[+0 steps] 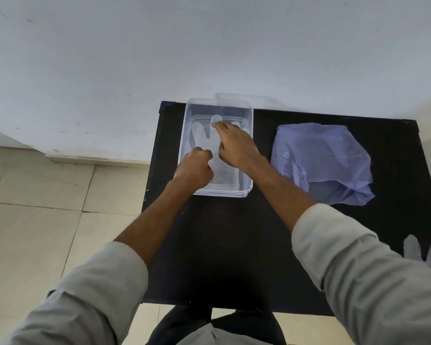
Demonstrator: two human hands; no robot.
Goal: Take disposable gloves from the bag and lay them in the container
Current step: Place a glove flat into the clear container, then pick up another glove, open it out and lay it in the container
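Note:
A clear plastic container (248, 145) stands at the back left of the black table (222, 245). Inside it lies a translucent disposable glove (201, 136), fingers pointing away from me. My left hand (194, 168) is fisted over the glove's lower part, pinching it. My right hand (234, 145) lies over the glove's right side, its fingertips on one glove finger near the far end. A crumpled blue plastic bag (321, 158) lies to the right of the container, apart from both hands.
A clear lid (244, 99) leans behind the container against the white wall. Another translucent glove (423, 250) lies at the table's right edge near my right sleeve. Tiled floor lies left of the table.

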